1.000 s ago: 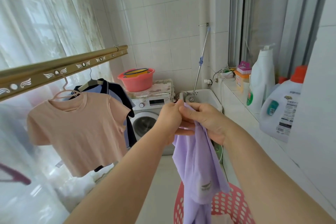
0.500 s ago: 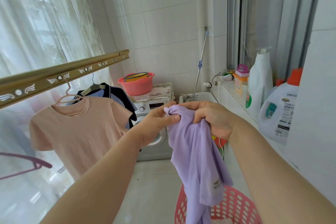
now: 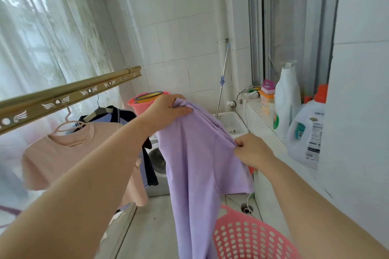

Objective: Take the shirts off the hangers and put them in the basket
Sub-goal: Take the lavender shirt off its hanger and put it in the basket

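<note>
the lilac shirt point(image 3: 197, 166) is soft matt cloth, the peach tee point(image 3: 69, 160) the same sort. the pink basket point(image 3: 250, 239) is perforated plastic with a slight sheen. the drying rail point(image 3: 69, 99) looks like brushed gold metal. wall tiles point(image 3: 176, 48) are glossy white; the detergent jug point(image 3: 305, 134) is smooth plastic.

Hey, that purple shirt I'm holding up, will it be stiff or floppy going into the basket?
Probably floppy: the purple shirt hangs limp and creased between your left hand and right hand. Likely light, since two finger grips hold it. It should crumple into the pink basket.
</note>
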A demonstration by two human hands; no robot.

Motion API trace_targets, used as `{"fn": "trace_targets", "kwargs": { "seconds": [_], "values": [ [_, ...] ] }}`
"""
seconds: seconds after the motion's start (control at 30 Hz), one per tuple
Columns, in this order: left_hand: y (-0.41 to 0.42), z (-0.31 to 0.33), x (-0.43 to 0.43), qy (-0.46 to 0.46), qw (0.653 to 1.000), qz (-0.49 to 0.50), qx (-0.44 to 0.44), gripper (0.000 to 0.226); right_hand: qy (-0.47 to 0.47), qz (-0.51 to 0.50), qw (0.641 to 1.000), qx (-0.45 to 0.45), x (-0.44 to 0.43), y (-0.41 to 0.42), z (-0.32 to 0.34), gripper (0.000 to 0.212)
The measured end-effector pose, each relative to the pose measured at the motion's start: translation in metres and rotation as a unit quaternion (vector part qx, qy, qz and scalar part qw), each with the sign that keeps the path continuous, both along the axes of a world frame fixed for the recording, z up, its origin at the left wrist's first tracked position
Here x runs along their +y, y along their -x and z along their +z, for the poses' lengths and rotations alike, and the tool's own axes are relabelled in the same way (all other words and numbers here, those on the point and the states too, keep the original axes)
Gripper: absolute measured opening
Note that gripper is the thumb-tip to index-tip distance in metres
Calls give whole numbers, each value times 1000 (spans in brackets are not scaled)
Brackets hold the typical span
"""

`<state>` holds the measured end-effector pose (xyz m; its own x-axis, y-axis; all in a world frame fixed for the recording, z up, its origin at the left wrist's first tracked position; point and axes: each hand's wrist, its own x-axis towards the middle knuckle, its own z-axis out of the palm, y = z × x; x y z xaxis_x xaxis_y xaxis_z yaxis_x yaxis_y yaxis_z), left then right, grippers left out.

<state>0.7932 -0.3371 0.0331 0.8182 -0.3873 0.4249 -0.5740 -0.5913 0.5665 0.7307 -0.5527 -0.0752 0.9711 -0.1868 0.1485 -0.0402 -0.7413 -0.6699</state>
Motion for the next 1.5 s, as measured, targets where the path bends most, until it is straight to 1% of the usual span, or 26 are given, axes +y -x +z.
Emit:
{"fn": "trace_targets", "kwargs": {
  "seconds": [0.03, 0.1, 0.17, 0.23, 0.37, 0.43, 0.53, 0.63, 0.67, 0.73, 0.8, 0.83, 0.93, 1.03, 1.13, 1.23, 1.33, 1.47, 1.5],
  "values": [
    [-2, 2, 0, -18, 1000, 1, -3, 13, 44, -39, 998, -32, -5, 0, 4, 24],
    [-7, 3, 0, -43, 999, 10, -23, 14, 99, -101, 985, -98, -13, 0, 11, 26],
    [-12, 0, -3, -51, 996, 41, -54, 11, 109, -131, 976, -135, -18, -3, 17, 26],
    [-15, -7, -8, -46, 993, 73, -77, 20, 109, -148, 971, -154, -21, -4, 19, 29],
    [-22, -16, -14, -14, 995, 69, -73, 31, 130, -162, 956, -206, -32, -2, 18, 30],
    [-24, -20, -19, -8, 996, 66, -59, 36, 124, -160, 956, -211, -39, -6, 11, 29],
    [-26, -30, -26, 16, 994, 97, -37, 27, 94, -162, 961, -205, -49, -11, -4, 33],
    [-23, -46, -34, 15, 993, 115, -23, 21, 68, -173, 959, -212, -58, -5, -18, 33],
    [-21, -48, -39, 20, 993, 115, -25, 21, 56, -183, 955, -225, -60, -1, -19, 33],
    [-19, -44, -51, 61, 990, 115, -46, 23, 27, -216, 939, -266, -63, 9, -11, 31],
    [-16, -30, -64, 101, 986, 109, -70, 25, 7, -245, 921, -303, -65, 17, 0, 31],
    [-14, -23, -70, 103, 986, 104, -78, 26, 2, -250, 916, -313, -68, 20, 4, 31],
    [-3, -17, -72, 67, 989, 89, -92, 28, 20, -244, 926, -288, -74, 31, 2, 29],
    [14, -28, -65, 43, 992, 83, -90, 27, 33, -245, 934, -257, -70, 49, -11, 28],
    [37, -45, -60, 42, 994, 73, -64, 30, 6, -247, 940, -236, -58, 72, -22, 29],
    [60, -68, -52, 70, 997, 36, -9, 25, -28, -241, 950, -195, -50, 97, -38, 29],
    [99, -93, -39, 54, 997, -8, 47, 21, -32, -243, 960, -137, -40, 134, -64, 27],
    [174, -128, -25, 26, 987, -37, 154, 30, -55, -238, 966, -82, -23, 195, -106, 24],
    [191, -136, -23, 19, 983, -43, 175, 29, -58, -237, 967, -69, -21, 209, -116, 22]
  ]
}}
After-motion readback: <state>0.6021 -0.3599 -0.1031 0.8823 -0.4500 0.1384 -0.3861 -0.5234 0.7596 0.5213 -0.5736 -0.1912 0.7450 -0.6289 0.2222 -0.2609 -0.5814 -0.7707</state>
